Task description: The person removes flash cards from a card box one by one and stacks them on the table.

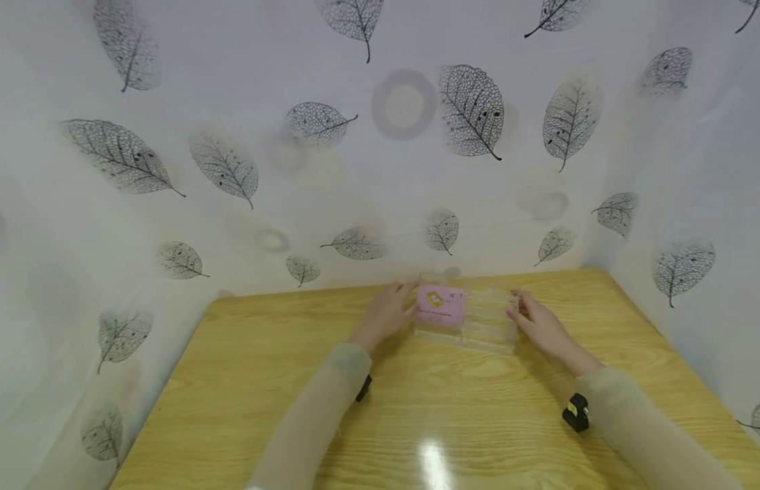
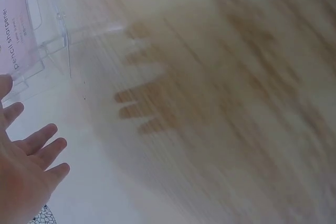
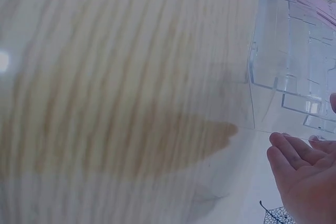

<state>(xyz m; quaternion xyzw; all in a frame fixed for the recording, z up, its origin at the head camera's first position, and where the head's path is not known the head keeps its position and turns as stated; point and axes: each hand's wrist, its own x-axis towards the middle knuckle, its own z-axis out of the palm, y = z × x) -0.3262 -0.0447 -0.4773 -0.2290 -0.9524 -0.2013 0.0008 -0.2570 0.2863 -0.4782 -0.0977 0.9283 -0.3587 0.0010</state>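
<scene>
A clear plastic organizer (image 1: 489, 348) with stepped compartments stands near the back of the table. In its left part is a pink pack (image 1: 440, 306) printed "pencil sharpener". My left hand (image 1: 387, 314) is at the organizer's left side, its fingers (image 2: 50, 153) spread and mostly straight; whether the fingertips touch the plastic, I cannot tell. At the opposite side, my right hand (image 1: 542, 330) has its extended fingers (image 3: 294, 153) by the organizer's right edge, with the thumb partly cut off in the right wrist view. The compartments (image 3: 310, 85) on the right are see-through.
The wooden table (image 1: 441, 408) reaches back to a pale curtain (image 1: 404, 177) printed with dark leaves, which also hangs along both sides. A black device (image 1: 577, 412) is strapped under the right wrist. Light glares off the table's front.
</scene>
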